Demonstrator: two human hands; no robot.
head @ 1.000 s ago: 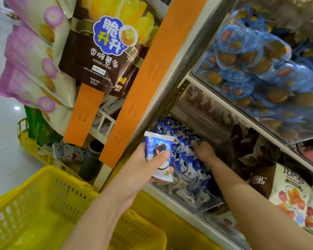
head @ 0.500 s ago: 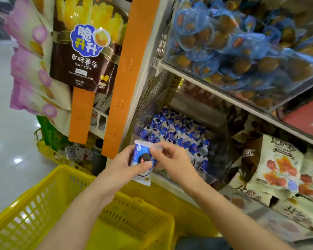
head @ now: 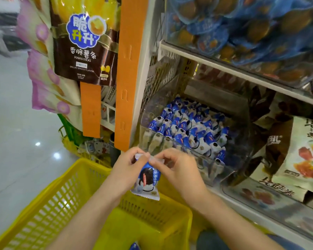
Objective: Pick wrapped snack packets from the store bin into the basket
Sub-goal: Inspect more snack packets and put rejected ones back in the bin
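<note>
At the left stands a yellow plastic basket (head: pixel 49 210) with lattice walls. Above it, on the shelf side, hangs a brown bag of potato sticks (head: pixel 83 42), beside a long orange strip (head: pixel 128 69). A small blue packet (head: pixel 135 247) lies inside the basket at its near edge, only partly seen.

The left hand (head: pixel 128 168) pinches with curled fingers the top seam of a blue and white wrapped snack packet (head: pixel 146 179). This packet hangs upright over the far rim of the basket, just in front of the bin. The right hand (head: pixel 177 170) pinches the same seam from the other side.

Behind the hands, on the shelf, a clear plastic bin (head: pixel 240 152) holds many same blue and white packets (head: pixel 188 129).
</note>
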